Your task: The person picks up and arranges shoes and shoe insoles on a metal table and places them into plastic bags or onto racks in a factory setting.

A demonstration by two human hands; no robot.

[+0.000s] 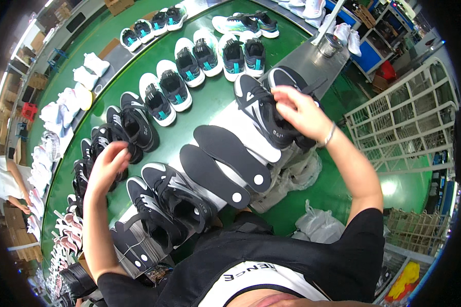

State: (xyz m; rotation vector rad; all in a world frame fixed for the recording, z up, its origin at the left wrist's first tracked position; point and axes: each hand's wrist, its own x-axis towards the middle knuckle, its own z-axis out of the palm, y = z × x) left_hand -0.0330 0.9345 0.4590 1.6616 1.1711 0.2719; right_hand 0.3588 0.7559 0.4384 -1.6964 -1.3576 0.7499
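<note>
Head view: a person in a black top leans over a green surface (210,100) of paired shoes.
Right hand (305,115): at the laces and collar of the right pair (258,105), black and grey. The grip is half curled, thumb apart from the fingers; whether it has firm hold of a shoe cannot be made out.
Left hand (106,166): over the black row (137,125) on the left, fingers bent and blurred. No thing shows in the grip, but how nearly it closes, I cannot tell.
Insoles (232,156): two, black, flat and side by side between the hands, white dots at the ends toward the person; seemingly laid there for easy reach.
Near pair (178,189): left of the insoles, heels and openings toward the person, perhaps so the insides are easy to get at.
Insole stack (133,250): beyond that pair to the left, bound together, likely to keep it tidy.
Teal-trimmed shoes (159,100): farther back, mates together, probably to avoid mixing pairs.
</note>
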